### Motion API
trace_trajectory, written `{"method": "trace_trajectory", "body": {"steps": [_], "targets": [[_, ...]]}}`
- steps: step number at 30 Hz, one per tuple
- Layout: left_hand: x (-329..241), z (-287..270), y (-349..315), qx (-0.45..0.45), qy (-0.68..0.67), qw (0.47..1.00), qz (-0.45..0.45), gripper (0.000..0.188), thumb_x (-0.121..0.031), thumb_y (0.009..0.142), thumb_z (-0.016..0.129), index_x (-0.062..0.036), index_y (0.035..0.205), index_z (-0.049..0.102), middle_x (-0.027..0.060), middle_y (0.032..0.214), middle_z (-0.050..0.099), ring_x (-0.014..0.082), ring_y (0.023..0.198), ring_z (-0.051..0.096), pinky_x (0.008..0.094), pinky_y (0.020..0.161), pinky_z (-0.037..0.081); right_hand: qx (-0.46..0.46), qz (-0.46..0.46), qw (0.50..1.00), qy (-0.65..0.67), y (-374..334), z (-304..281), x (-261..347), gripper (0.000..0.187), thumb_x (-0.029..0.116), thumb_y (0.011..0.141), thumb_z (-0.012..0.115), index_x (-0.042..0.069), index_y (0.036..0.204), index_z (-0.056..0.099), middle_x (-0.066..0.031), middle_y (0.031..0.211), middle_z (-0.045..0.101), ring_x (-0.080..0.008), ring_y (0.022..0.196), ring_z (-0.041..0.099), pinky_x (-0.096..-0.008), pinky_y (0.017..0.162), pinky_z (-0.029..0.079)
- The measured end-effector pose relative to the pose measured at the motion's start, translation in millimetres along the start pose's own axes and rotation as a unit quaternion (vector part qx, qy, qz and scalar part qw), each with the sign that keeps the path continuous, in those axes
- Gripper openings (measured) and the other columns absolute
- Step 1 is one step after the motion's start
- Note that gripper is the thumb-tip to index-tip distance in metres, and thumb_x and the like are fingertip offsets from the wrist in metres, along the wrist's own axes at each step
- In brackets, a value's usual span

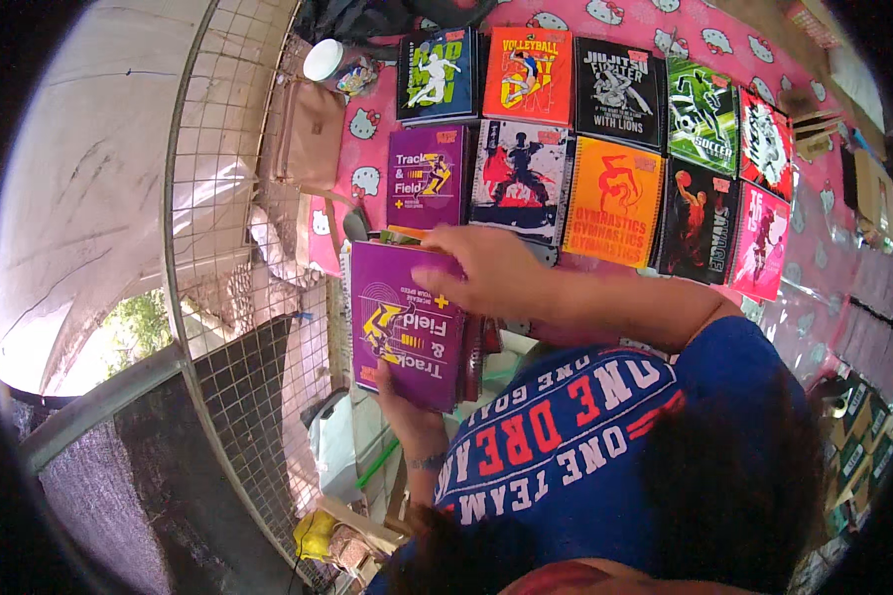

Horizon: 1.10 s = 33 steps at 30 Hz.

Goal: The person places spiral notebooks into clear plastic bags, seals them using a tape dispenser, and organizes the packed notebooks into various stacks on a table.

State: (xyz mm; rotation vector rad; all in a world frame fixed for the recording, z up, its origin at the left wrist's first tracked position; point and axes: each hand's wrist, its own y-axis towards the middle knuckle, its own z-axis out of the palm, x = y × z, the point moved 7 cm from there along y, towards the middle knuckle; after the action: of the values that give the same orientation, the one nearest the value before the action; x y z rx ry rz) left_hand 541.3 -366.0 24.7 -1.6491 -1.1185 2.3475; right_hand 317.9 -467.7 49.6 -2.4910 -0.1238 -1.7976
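A stack of spiral notebooks is held in front of me, a purple notebook (407, 327) with a yellow runner design on top, its print upside down to me. My left hand (412, 412) grips the stack at its lower edge, thumb on the cover. My right hand (481, 263) is closed at the upper right corner, fingers along the top edge, where orange and green edges of other notebooks peek out. Which of these its fingers pinch is partly hidden. Beyond, a matching purple notebook (427, 178) lies flat at the left of the near row.
Two rows of sports notebooks cover the pink patterned tablecloth (365, 181), among them an orange notebook (615, 203) and a black one (620, 89). A white-lidded jar (324, 61) and a brown paper bag (303, 134) stand at the far left. Wire mesh (258, 416) runs along my left.
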Motion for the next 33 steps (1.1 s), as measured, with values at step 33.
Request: {"method": "trace_trajectory", "body": {"steps": [33], "targets": [[-33.3, 309.2, 362.1, 0.264, 0.752, 0.562, 0.222, 0.077, -0.047, 0.075, 0.07, 0.005, 0.127, 0.047, 0.0225, 0.127, 0.053, 0.031, 0.113, 0.054, 0.0348, 0.097, 0.041, -0.181, 0.293, 0.833, -0.433, 196.8, -124.4, -219.2, 0.082, 0.036, 0.073, 0.073, -0.002, 0.135, 0.034, -0.0307, 0.129, 0.046, -0.0396, 0.121, 0.047, -0.0471, 0.089, 0.048]]}}
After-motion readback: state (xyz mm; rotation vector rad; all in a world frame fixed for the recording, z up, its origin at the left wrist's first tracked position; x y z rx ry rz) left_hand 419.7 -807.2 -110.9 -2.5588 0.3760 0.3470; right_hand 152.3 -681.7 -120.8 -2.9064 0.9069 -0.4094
